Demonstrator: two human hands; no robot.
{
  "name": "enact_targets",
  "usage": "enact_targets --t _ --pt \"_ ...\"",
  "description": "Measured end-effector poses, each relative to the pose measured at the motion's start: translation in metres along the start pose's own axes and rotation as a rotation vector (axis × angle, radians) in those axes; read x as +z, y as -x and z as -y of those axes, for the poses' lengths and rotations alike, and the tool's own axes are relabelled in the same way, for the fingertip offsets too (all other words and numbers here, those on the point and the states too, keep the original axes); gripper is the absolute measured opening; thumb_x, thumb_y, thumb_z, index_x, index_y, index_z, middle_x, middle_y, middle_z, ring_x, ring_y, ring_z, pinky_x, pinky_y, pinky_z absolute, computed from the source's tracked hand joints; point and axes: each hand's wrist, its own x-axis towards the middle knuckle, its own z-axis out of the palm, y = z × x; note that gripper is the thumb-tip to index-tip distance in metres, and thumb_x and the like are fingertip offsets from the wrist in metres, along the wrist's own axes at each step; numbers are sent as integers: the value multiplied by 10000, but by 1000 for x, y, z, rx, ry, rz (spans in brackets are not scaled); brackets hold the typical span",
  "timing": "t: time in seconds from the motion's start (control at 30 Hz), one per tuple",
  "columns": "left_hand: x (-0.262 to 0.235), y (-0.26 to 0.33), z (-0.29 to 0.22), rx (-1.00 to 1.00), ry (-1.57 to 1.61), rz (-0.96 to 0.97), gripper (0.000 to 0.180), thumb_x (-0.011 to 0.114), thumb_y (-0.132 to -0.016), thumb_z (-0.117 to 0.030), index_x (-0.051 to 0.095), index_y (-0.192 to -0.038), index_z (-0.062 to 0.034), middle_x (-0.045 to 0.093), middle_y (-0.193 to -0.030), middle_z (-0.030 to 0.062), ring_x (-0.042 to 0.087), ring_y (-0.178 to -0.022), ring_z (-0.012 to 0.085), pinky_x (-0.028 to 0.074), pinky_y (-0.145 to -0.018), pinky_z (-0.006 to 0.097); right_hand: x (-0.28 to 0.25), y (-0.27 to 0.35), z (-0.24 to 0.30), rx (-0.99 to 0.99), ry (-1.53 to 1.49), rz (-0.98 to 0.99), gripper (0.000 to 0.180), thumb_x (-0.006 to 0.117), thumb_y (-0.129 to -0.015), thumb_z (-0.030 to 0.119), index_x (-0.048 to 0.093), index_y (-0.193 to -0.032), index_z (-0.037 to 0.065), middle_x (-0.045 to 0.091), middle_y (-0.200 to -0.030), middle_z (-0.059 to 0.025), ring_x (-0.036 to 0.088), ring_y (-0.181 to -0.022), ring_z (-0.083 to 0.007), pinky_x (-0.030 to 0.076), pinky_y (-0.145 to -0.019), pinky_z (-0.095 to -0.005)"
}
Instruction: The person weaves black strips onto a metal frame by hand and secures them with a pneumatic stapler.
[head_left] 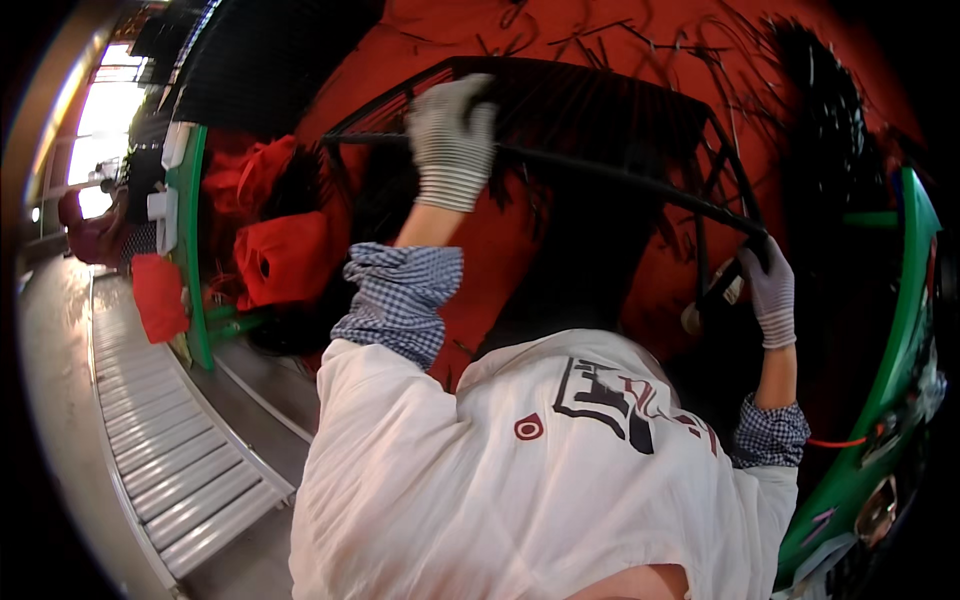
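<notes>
A black frame of thin bars, with dark strands or mesh across it, lies in front of me; a long bar (pixel 600 172) runs along its near side. My left hand (pixel 455 140), in a striped knit glove, is over the left part of this bar. Its thumb stands apart from its bent fingers, and I make out nothing between them. At the near right corner, my right hand (pixel 770 290), gloved alike, is closed around the frame, its fingertips partly hidden. A small pale round thing (pixel 691 319) shows below the corner, left of that hand.
Red cloth (pixel 640 30) strewn with loose black strips spreads beneath and behind the frame. Green metal supports stand at left (pixel 190 250) and right (pixel 905 290). Red bundles (pixel 285 260) lie at left, near a roller conveyor (pixel 170 430). A person (pixel 100 225) is at the far left.
</notes>
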Motion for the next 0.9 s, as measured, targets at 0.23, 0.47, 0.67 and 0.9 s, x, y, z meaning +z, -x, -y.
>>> enact_targets --t 0.23,0.47,0.67,0.9 --pt "-66 34 210 -735 -198 -103 306 637 -945 -350 735 -1136 -132 721 -1114 75 673 -1024 268 521 -917 384 -16 1 -26 80 9 36 252 641 -987 115 651 -1221 20 678 -1040 -44 620 -952 -118 502 -873 -257" --pt "-59 45 284 -1454 898 488 299 565 -1001 -361 739 -1031 -120 641 -707 -1 587 -641 173 533 -639 358 -32 -10 -48 80 139 -36 332 656 -991 159 638 -1288 12 693 -1077 -46 611 -945 -118 496 -870 -268" --pt "-58 30 244 -1513 687 298 242 615 -958 -265 732 -1053 -75 689 -785 44 648 -731 229 577 -769 420 -33 -12 -51 26 160 -41 322 642 -995 133 632 -1295 15 689 -1084 -44 601 -920 -108 495 -854 -266" --pt "-55 30 246 -1504 713 334 268 631 -906 -186 722 -1129 -67 739 -983 84 697 -918 278 572 -872 472 -35 -12 -56 35 145 -36 335 626 -997 93 610 -1323 19 681 -1115 -36 607 -962 -112 492 -886 -262"
